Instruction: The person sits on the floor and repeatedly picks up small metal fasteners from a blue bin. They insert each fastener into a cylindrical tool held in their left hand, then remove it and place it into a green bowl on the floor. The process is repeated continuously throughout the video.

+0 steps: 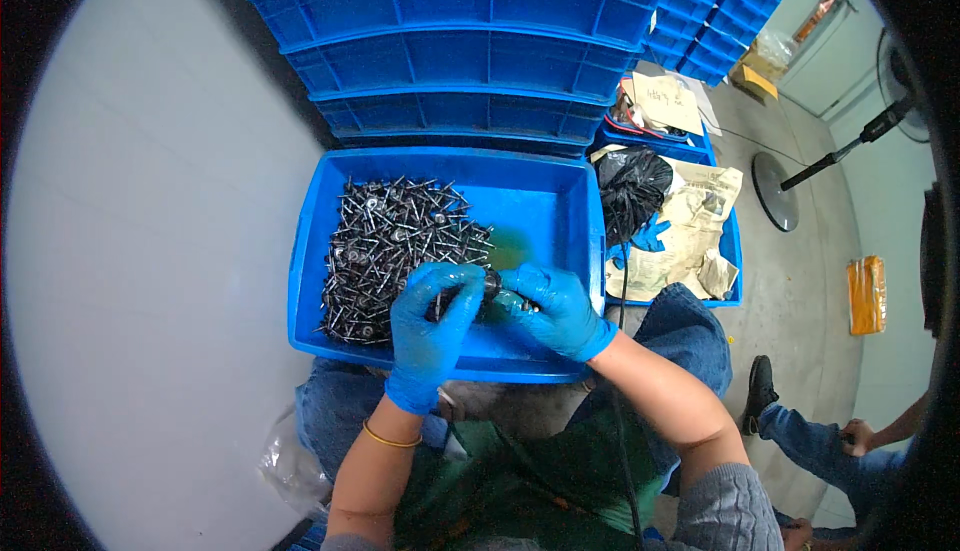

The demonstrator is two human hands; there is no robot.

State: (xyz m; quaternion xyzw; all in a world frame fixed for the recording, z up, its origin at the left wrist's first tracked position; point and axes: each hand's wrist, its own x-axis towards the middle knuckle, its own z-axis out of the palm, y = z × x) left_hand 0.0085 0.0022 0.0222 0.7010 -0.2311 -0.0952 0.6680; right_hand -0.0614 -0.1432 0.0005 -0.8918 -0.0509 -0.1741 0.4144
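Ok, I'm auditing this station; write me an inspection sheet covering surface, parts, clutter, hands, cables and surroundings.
Surface: blue tray, greenish patch on its floor.
Parts: metal-stemmed parts heaped mostly at the tray's left; dark piece above the tray.
Clutter: black plastic bag, blue glove and tan paper at right.
Hands: both gloved; left hand grips the dark piece, right hand close beside it, contact unclear.
Cables: black cable runs down right of the tray.
Surroundings: stacked blue crates, stand fan, another person's leg.
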